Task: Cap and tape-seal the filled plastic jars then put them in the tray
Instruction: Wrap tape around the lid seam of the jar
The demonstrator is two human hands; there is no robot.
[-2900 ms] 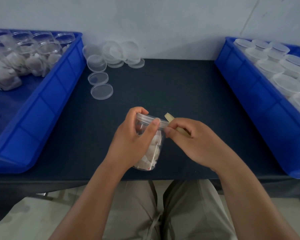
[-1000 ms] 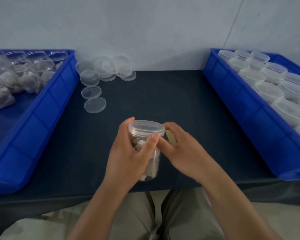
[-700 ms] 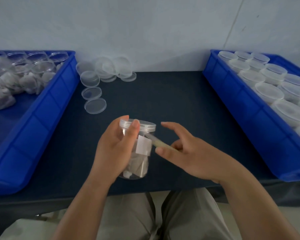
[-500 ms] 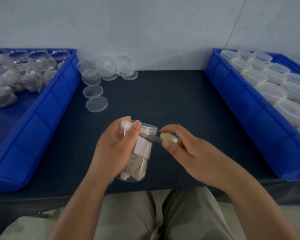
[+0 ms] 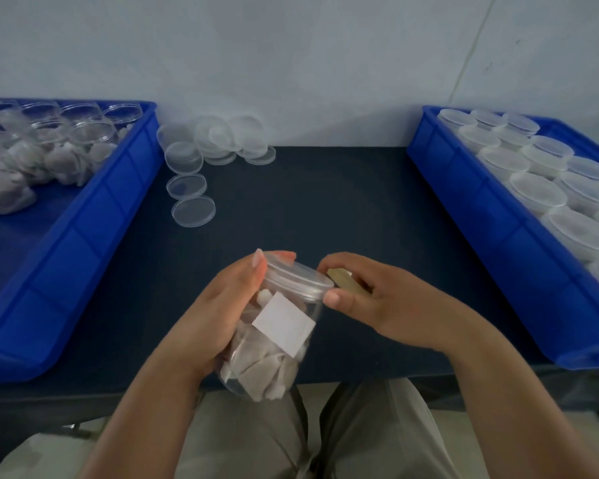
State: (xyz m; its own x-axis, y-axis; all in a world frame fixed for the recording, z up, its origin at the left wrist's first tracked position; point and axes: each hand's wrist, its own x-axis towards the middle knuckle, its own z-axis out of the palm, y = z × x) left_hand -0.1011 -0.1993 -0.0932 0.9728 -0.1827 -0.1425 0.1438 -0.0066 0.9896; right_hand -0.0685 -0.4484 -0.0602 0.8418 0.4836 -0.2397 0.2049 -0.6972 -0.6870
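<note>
My left grip (image 5: 222, 316) wraps the jar (image 5: 274, 344) from its 9 o'clock side, fingers curled round the clear wall and fingertips up on the lid (image 5: 298, 280). My right grip (image 5: 377, 302) meets the jar at 3 o'clock. Its fingers are curled round a tan strip (image 5: 343, 280), and its thumb tip presses the wall just under the lid's rim. The jar sits between both grips, tilted with the lid toward 1 o'clock and the base toward me. It is lifted off the table (image 5: 325, 202), and its base hangs past the table's near edge above my lap. A white label (image 5: 284, 324) faces up on its wall, with pale sachets packed behind it.

Ahead, toward 12 o'clock, bare dark table runs to the wall. At 11 o'clock loose lids (image 5: 192, 210) lie in a line, ending in a heap against the wall. The left tray (image 5: 83, 254) sits at 9 to 10 o'clock, its near corner overhanging the table edge, with uncapped jars (image 5: 83, 133) crowded at its far end. The right tray (image 5: 481, 236) sits at 2 to 3 o'clock, packed with capped jars (image 5: 536, 190) as far as I can see. Its near wall is well apart from my right grip.
</note>
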